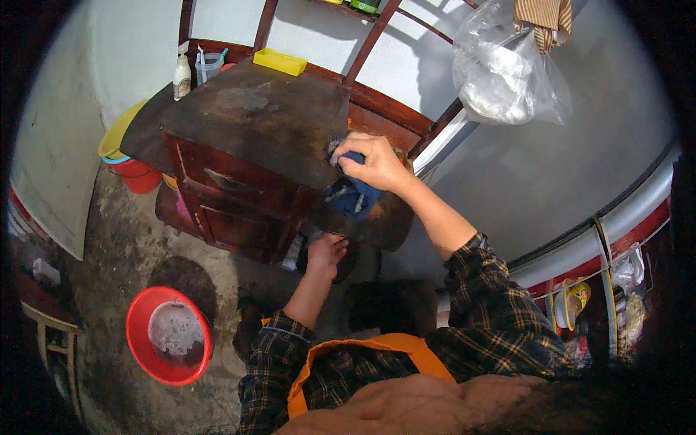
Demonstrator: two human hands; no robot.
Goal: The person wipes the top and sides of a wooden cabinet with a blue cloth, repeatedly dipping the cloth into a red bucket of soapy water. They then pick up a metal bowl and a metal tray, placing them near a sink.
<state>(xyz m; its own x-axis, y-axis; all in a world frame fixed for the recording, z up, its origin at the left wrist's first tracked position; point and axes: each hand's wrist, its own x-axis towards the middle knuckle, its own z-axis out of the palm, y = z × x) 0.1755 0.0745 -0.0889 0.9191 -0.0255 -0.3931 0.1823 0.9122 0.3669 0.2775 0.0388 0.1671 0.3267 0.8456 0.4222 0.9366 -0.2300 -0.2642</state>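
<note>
My right hand [371, 160] pinches a blue cloth [353, 198] at the right edge of a dark wooden cabinet [261, 119]. The cloth hangs down below my fingers over a lower dark surface. Lower down, beside the cabinet's front right corner, is my left hand [325, 251], its fingers partly curled; whether it grips anything is unclear. A patch on the cabinet top looks paler than the wood around it. A yellow tray [279, 61] lies at the back edge of that top.
A red basin [136, 337] of sudsy water stands on the concrete floor at lower left. A spray bottle [182, 73] and a clear plastic cup [209, 70] stand behind the cabinet's left side. A red bucket [138, 175] is at left. A clear plastic bag [503, 81] hangs upper right.
</note>
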